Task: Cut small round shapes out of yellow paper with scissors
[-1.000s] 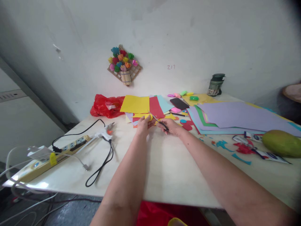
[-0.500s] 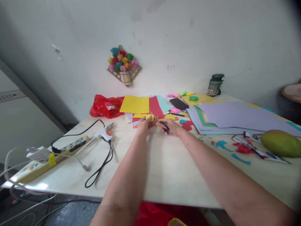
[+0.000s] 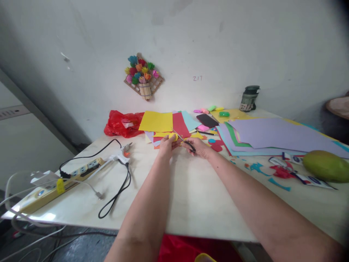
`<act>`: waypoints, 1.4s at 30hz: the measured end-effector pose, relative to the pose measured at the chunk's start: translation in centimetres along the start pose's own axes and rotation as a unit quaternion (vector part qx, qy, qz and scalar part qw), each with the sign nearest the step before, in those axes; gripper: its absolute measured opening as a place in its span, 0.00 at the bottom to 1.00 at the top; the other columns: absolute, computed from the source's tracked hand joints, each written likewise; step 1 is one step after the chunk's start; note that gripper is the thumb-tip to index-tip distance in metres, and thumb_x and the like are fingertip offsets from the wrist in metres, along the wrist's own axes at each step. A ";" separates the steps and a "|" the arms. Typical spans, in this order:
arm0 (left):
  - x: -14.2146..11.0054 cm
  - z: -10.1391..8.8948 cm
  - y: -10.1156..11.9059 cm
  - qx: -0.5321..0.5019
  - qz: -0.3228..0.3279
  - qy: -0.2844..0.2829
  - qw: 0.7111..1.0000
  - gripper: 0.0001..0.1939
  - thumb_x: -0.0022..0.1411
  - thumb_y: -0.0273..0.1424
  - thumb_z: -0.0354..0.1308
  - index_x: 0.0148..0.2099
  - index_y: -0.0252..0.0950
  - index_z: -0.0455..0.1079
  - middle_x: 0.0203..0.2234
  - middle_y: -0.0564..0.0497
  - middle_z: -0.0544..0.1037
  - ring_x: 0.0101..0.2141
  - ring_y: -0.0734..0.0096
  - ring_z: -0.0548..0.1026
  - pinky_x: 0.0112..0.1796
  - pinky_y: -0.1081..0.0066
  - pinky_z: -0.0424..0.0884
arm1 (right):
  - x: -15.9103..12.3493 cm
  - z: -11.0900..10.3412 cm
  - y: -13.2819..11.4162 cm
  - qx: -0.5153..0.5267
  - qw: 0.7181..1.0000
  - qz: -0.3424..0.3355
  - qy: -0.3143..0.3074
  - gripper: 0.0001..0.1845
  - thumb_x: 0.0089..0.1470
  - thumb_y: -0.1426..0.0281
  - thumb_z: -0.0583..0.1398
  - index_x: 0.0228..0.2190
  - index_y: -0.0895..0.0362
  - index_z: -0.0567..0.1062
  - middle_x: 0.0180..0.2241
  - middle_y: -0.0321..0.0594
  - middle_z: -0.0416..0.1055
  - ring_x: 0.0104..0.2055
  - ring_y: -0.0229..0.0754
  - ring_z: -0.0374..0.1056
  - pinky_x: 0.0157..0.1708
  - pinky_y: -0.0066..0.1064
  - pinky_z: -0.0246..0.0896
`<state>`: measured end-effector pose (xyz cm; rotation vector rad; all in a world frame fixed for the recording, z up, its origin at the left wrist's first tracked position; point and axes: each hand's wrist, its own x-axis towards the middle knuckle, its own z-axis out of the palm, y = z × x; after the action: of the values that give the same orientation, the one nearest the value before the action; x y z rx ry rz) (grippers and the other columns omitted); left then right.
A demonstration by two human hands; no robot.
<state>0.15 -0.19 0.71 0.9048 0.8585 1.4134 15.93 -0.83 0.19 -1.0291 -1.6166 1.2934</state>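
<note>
Between the fingers of my left hand [image 3: 167, 145] is a small round piece of yellow paper [image 3: 172, 137]. My right hand [image 3: 198, 147] is closed round the dark handles of a pair of scissors [image 3: 180, 136], whose blades point up and left alongside the yellow piece. Whether the blades touch its edge is too small to tell. Just beyond my hands lie a yellow sheet [image 3: 156, 121] and a red sheet [image 3: 180, 123], with yellow offcuts under and around them. Red paper circles [image 3: 217, 146] rest right of my right hand.
To the left are a glue gun [image 3: 122, 156] with its cord and a power strip [image 3: 65, 185]. A red plastic bag [image 3: 120, 125] sits at the back. Purple sheets [image 3: 280, 134], a black phone [image 3: 207, 120], glue tubes [image 3: 313, 180] and a green mango [image 3: 325, 166] lie to the right.
The scissors have turned very slightly in my right hand. Otherwise both hands and the yellow piece stay in nearly the same place.
</note>
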 end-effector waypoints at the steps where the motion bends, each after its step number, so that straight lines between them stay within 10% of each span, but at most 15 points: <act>1: 0.0 -0.1 0.0 0.001 0.000 -0.001 1.000 0.14 0.50 0.34 0.68 0.34 0.34 0.69 0.31 0.46 0.81 0.33 0.63 0.81 0.37 0.66 0.75 | -0.1 0.0 -0.1 0.000 1.000 0.001 0.001 0.19 0.42 0.58 0.68 0.26 0.58 0.70 0.14 0.28 0.62 0.14 0.30 0.54 0.12 0.23 0.49; 42: -0.3 -0.1 0.1 0.075 -0.065 -0.097 0.990 0.11 0.48 0.32 0.69 0.31 0.33 0.71 0.29 0.47 0.78 0.31 0.66 0.78 0.35 0.67 0.75 | 0.2 -1.1 -0.7 0.105 0.985 -0.027 0.130 0.21 0.32 0.70 0.70 0.31 0.56 0.70 0.19 0.27 0.67 0.21 0.33 0.63 0.21 0.25 0.59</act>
<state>-0.01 -0.52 0.77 1.0625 0.8668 1.1395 16.77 -0.39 1.03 -0.9713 -1.2736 1.2083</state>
